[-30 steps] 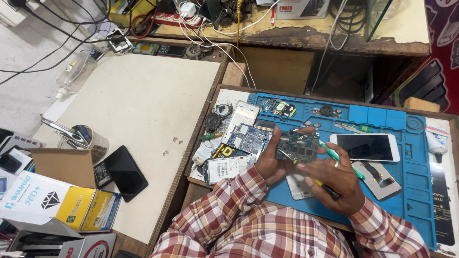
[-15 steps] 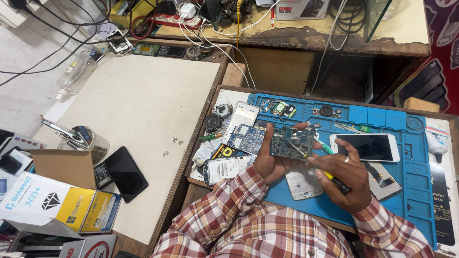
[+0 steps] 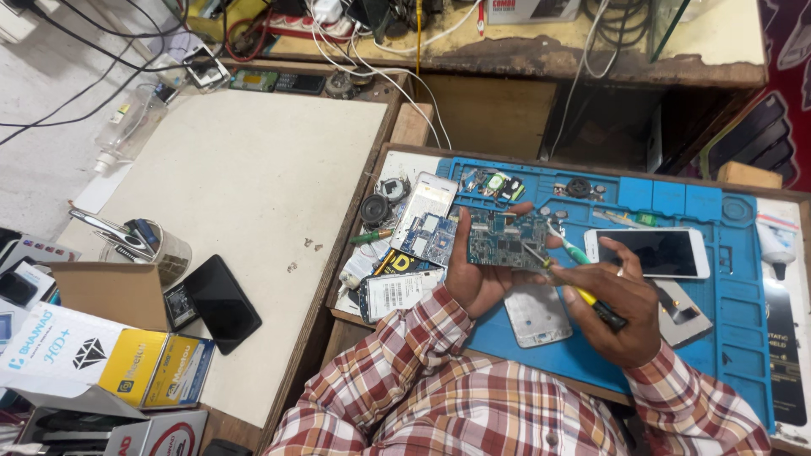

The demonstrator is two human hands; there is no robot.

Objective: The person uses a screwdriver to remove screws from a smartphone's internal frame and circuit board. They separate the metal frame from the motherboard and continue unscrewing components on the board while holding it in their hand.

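My left hand (image 3: 476, 274) holds a blue phone circuit board (image 3: 505, 239) up over the blue work mat (image 3: 735, 295). My right hand (image 3: 618, 306) grips a yellow-and-black screwdriver (image 3: 583, 297), its metal tip touching the board's right side. A white phone with a dark screen (image 3: 649, 252) lies on the mat just right of my hands. Under them sits a white phone back frame (image 3: 537, 315). Another circuit board (image 3: 432, 238) and a white phone shell (image 3: 424, 204) lie left of my left hand.
Small parts and screws (image 3: 498, 184) sit at the mat's top edge. A beige table (image 3: 253, 169) at left carries a black phone (image 3: 222, 302), a tool cup (image 3: 144, 245) and boxes (image 3: 101, 355). Cables and chargers (image 3: 338, 25) crowd the back shelf. A glue tube (image 3: 773, 243) lies far right.
My left hand has tilted the circuit board flatter and shifted it slightly left. My right hand has brought the screwdriver tip onto the board.
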